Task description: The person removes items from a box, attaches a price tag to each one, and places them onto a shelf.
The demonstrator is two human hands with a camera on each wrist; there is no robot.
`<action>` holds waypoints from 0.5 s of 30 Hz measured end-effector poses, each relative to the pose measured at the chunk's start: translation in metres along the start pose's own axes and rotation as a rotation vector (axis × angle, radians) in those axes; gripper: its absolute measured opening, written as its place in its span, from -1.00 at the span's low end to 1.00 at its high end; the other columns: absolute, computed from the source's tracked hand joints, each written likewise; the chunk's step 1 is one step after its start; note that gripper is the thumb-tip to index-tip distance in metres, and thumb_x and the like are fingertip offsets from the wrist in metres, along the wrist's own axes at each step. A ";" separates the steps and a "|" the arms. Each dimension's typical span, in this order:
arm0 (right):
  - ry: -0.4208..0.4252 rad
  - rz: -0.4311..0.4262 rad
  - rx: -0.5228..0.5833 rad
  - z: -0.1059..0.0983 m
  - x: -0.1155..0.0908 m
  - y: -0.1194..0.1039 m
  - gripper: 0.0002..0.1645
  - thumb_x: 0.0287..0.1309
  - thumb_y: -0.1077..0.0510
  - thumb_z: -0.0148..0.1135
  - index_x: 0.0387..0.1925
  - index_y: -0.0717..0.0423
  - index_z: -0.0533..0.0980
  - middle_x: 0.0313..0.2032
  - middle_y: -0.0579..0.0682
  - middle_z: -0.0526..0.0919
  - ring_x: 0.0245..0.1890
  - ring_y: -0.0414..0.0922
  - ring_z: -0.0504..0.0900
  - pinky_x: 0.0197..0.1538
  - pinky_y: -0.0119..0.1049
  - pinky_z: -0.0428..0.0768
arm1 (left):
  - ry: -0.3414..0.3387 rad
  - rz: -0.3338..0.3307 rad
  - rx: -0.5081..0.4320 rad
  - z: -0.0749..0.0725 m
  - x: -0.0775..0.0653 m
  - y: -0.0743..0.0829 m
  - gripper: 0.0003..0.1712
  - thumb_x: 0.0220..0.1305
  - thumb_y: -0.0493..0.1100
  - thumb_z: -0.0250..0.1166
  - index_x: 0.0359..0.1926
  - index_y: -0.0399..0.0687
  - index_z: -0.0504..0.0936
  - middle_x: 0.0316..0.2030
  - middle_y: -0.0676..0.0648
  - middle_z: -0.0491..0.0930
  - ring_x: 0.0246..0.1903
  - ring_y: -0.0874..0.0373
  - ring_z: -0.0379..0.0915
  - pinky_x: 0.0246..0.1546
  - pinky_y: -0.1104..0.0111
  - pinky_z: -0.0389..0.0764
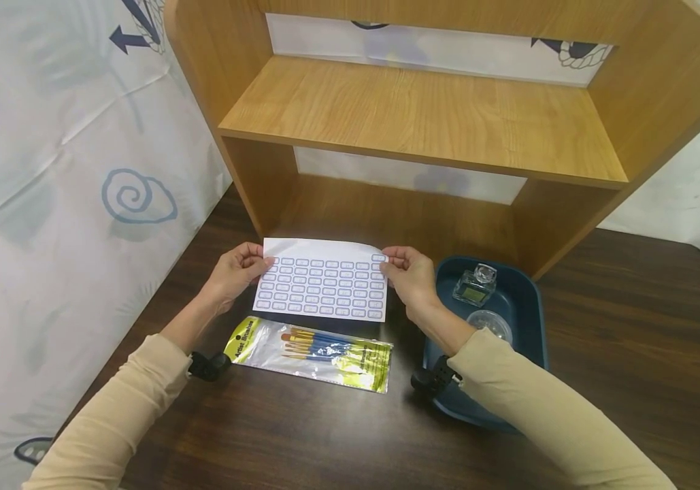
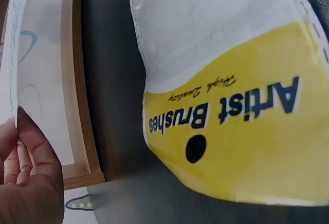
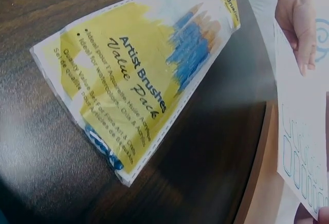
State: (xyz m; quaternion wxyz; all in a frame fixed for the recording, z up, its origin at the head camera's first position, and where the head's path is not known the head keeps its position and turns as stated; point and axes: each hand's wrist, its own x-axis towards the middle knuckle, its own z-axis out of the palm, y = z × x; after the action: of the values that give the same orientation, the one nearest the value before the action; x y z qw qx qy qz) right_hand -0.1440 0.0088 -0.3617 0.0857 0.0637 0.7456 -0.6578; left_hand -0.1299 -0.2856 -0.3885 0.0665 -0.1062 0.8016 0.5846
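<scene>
A white sheet of blue-bordered labels [image 1: 320, 282] is held up between both hands in the head view, tilted toward the camera. My left hand [image 1: 233, 273] pinches its left edge between thumb and fingers; the left wrist view shows this left hand [image 2: 32, 167] with the sheet seen edge-on. My right hand [image 1: 411, 275] pinches the upper right edge. Below the sheet, a clear and yellow pack of artist brushes [image 1: 315, 354] lies flat on the table, touched by neither hand. Blue-handled brushes show through its plastic.
A dark blue tray [image 1: 536, 320] stands to the right, partly under the right forearm. Inside it are a glass ink bottle [image 1: 475, 286] and a round clear container [image 1: 490, 325]. A wooden shelf unit [image 1: 423, 122] rises behind on the dark table [image 1: 301, 435]. Patterned cloth hangs at left.
</scene>
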 end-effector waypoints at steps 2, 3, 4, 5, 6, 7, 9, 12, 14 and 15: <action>-0.006 0.003 -0.001 -0.001 0.001 0.000 -0.72 0.17 0.38 0.16 -0.06 0.27 0.49 -0.23 0.14 0.57 -0.30 -0.11 0.56 -0.23 -0.45 0.61 | -0.002 0.004 0.002 0.000 0.000 0.000 -0.71 0.28 -0.15 0.22 -0.07 -0.18 0.39 -0.42 0.12 0.55 -0.40 0.25 0.48 -0.29 0.51 0.56; -0.008 0.005 -0.001 -0.002 0.001 0.001 -0.72 0.16 0.39 0.16 -0.06 0.28 0.48 -0.24 0.14 0.56 -0.31 -0.11 0.55 -0.23 -0.45 0.62 | -0.002 0.007 0.002 0.000 0.000 -0.001 -0.71 0.28 -0.15 0.23 -0.07 -0.18 0.39 -0.42 0.12 0.55 -0.40 0.25 0.48 -0.29 0.52 0.55; -0.010 0.006 -0.001 -0.002 0.002 0.001 -0.73 0.16 0.39 0.17 -0.07 0.29 0.48 -0.26 0.14 0.55 -0.32 -0.12 0.55 -0.24 -0.45 0.62 | -0.003 0.010 0.002 0.000 0.000 -0.001 -0.71 0.28 -0.15 0.23 -0.08 -0.18 0.39 -0.42 0.12 0.55 -0.40 0.25 0.48 -0.28 0.52 0.55; -0.012 0.007 -0.006 -0.003 0.002 0.001 -0.73 0.15 0.39 0.17 -0.07 0.29 0.47 -0.27 0.13 0.55 -0.33 -0.12 0.54 -0.24 -0.45 0.62 | -0.003 0.012 0.002 0.001 0.001 -0.001 -0.72 0.28 -0.15 0.23 -0.08 -0.18 0.39 -0.42 0.12 0.55 -0.40 0.25 0.47 -0.28 0.52 0.55; -0.012 0.009 -0.006 -0.003 0.002 0.001 -0.73 0.15 0.40 0.17 -0.08 0.29 0.47 -0.29 0.12 0.54 -0.34 -0.13 0.53 -0.24 -0.45 0.62 | -0.004 0.015 0.001 0.001 0.001 -0.001 -0.72 0.28 -0.15 0.23 -0.08 -0.18 0.39 -0.42 0.12 0.55 -0.40 0.25 0.47 -0.28 0.52 0.55; -0.014 0.010 -0.004 -0.004 0.002 0.001 -0.74 0.15 0.40 0.17 -0.09 0.30 0.47 -0.30 0.11 0.53 -0.35 -0.13 0.53 -0.25 -0.44 0.62 | -0.005 0.016 0.000 0.001 0.001 -0.001 -0.72 0.28 -0.15 0.23 -0.09 -0.17 0.39 -0.42 0.12 0.54 -0.40 0.25 0.47 -0.28 0.52 0.55; -0.016 0.014 -0.006 -0.005 0.003 0.001 -0.78 0.16 0.39 0.16 -0.12 0.30 0.46 -0.33 0.09 0.52 -0.37 -0.14 0.52 -0.27 -0.44 0.62 | -0.008 0.017 -0.002 0.002 0.001 0.000 -0.73 0.28 -0.16 0.23 -0.09 -0.17 0.39 -0.42 0.12 0.54 -0.40 0.25 0.47 -0.29 0.52 0.55; -0.019 0.020 -0.002 -0.005 0.003 0.001 -0.82 0.19 0.37 0.14 -0.15 0.31 0.47 -0.34 0.10 0.53 -0.39 -0.16 0.53 -0.28 -0.43 0.62 | -0.014 0.015 -0.003 0.002 0.001 0.001 -0.73 0.28 -0.16 0.22 -0.09 -0.17 0.39 -0.43 0.12 0.55 -0.41 0.25 0.48 -0.31 0.51 0.55; -0.021 0.025 -0.006 -0.006 0.004 0.001 -0.84 0.21 0.36 0.12 -0.15 0.32 0.47 -0.32 0.11 0.55 -0.39 -0.16 0.54 -0.29 -0.43 0.62 | -0.016 0.013 0.002 0.002 0.002 0.001 -0.73 0.28 -0.17 0.22 -0.09 -0.18 0.39 -0.43 0.12 0.55 -0.42 0.26 0.48 -0.33 0.50 0.55; -0.022 0.030 -0.003 -0.006 0.004 0.001 -0.84 0.21 0.36 0.12 -0.15 0.32 0.47 -0.32 0.12 0.55 -0.38 -0.16 0.55 -0.29 -0.43 0.62 | -0.017 0.010 0.006 0.002 0.002 0.001 -0.73 0.28 -0.17 0.22 -0.09 -0.19 0.39 -0.43 0.12 0.55 -0.43 0.26 0.47 -0.34 0.50 0.54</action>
State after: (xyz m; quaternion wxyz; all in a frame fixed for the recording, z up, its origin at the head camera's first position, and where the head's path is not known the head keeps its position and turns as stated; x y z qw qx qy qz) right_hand -0.1477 0.0149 -0.3626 0.1038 0.0677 0.7444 -0.6562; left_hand -0.1322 -0.2831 -0.3886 0.0708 -0.0970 0.8031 0.5836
